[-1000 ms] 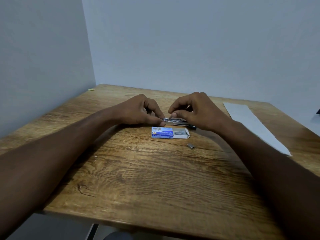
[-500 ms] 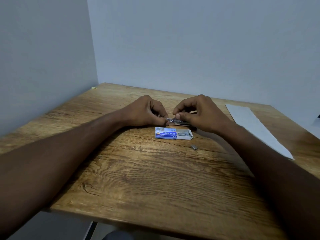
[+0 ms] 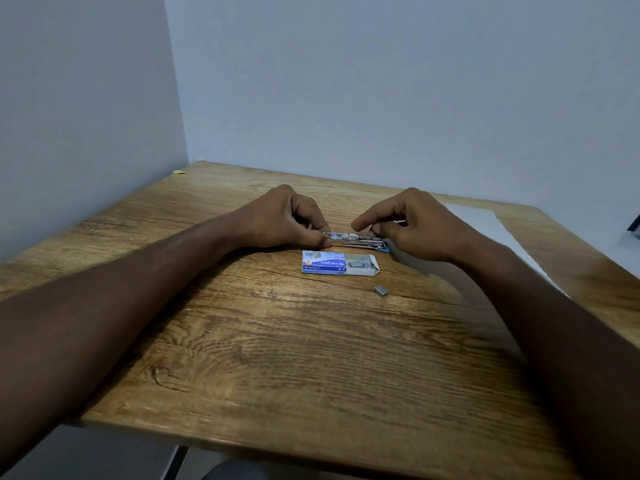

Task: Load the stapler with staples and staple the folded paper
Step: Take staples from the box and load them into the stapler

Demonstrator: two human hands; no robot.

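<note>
A small metal stapler [image 3: 356, 239] lies opened flat on the wooden table [image 3: 277, 358], between my hands. My left hand [image 3: 287, 216] pinches its left end with thumb and fingers. My right hand [image 3: 412, 225] holds the right end with curled fingers, its forefinger raised over the metal channel. Just in front lies an open blue and white staple box [image 3: 337, 266] with staples showing at its right end. A short loose strip of staples [image 3: 381, 290] lies on the wood nearer to me. The folded white paper [image 3: 491, 230] lies at the right, partly behind my right forearm.
Grey walls close the table's far and left sides. A small yellow scrap [image 3: 180, 172] sits at the far left corner. A dark object [image 3: 635, 225] shows at the right frame edge. The table's near edge [image 3: 242, 441] runs below my forearms.
My right hand has drawn back to the right along the stapler, baring more of the metal channel, and its forefinger has lifted. My left hand keeps its pinch.
</note>
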